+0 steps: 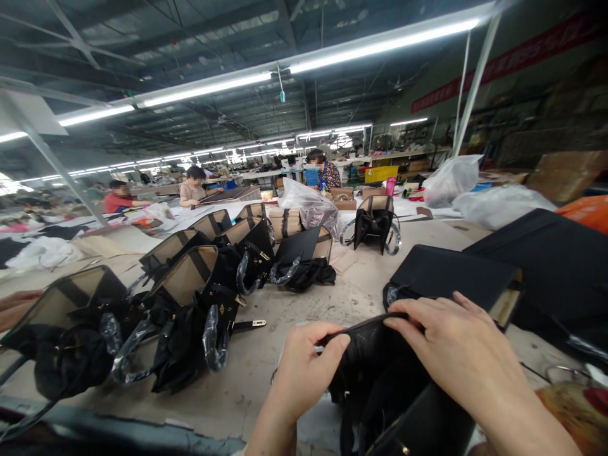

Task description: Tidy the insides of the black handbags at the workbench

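Note:
A black handbag [375, 348] stands close in front of me at the table's near edge, its mouth facing me. My left hand [313, 364] pinches the upper rim at the left, thumb on the near side. Further right along the same rim, my right hand [441, 335] grips it between thumb and fingers. Dark lining shows inside, and a small metal zip pull hangs below my left hand. The lower part of the bag runs out of view. Just beyond my right hand lies another black bag [451, 269] with a flat dark side.
Several black handbags [185, 278] with plastic-wrapped handles crowd the left of the worktable [266, 342]. One black bag [373, 221] stands farther back. Clear plastic bags [308, 199] lie behind. At the far left a co-worker's hand [19, 307] reaches in. Other people sit at distant tables.

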`<state>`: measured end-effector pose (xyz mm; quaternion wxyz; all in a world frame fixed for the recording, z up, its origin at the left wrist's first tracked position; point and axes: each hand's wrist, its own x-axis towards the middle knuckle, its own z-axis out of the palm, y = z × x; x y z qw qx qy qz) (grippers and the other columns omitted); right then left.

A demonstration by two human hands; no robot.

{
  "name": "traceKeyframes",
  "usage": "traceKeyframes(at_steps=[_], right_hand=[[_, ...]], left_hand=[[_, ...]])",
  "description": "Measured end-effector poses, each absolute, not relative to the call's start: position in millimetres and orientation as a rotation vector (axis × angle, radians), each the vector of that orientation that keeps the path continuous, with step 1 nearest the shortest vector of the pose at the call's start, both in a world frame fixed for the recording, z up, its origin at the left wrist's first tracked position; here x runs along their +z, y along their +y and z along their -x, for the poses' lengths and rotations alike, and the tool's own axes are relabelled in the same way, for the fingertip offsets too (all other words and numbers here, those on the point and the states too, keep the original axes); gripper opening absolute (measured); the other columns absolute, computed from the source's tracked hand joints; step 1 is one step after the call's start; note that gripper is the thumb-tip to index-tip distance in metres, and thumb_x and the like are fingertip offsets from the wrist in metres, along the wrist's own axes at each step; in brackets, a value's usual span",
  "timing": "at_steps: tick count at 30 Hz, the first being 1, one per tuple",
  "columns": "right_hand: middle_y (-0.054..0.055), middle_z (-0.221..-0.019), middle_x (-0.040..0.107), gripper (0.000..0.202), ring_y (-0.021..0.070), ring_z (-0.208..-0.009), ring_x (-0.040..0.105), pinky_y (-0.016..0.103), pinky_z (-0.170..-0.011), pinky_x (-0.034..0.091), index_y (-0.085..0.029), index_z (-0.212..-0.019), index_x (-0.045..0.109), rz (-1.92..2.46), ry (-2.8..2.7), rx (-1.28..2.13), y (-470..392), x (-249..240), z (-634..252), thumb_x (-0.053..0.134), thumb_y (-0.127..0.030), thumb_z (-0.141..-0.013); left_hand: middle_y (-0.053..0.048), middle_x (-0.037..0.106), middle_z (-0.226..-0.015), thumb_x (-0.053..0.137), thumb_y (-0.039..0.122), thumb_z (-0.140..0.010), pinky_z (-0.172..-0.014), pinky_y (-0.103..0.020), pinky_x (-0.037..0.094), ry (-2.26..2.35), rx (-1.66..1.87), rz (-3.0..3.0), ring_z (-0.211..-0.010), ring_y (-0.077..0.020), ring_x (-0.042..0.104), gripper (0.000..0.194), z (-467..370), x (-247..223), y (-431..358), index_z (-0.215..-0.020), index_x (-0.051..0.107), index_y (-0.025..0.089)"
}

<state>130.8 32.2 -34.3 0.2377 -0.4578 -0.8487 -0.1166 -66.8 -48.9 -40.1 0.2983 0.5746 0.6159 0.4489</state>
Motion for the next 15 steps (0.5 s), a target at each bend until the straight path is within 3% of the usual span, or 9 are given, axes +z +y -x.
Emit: traceKeyframes(at_steps=[15], right_hand=[[-0.001,-0.08,0.071,0.012,0.0228,-0.074,0.065,0.051,-0.096,0.035,-0.028,-0.089,0.068,1.246,-2.327,-0.355,33,-38,-131,0.062,-0.034,-0.081]], left_hand=[[0.0,0.071,-0.076,0.058,0.023,-0.081,-0.063,-0.02,0.044,1.635,1.247,-1.468,-0.072,-0.0141,0.062,0.016,68,-55,-45,-0.083,0.073,0.018]])
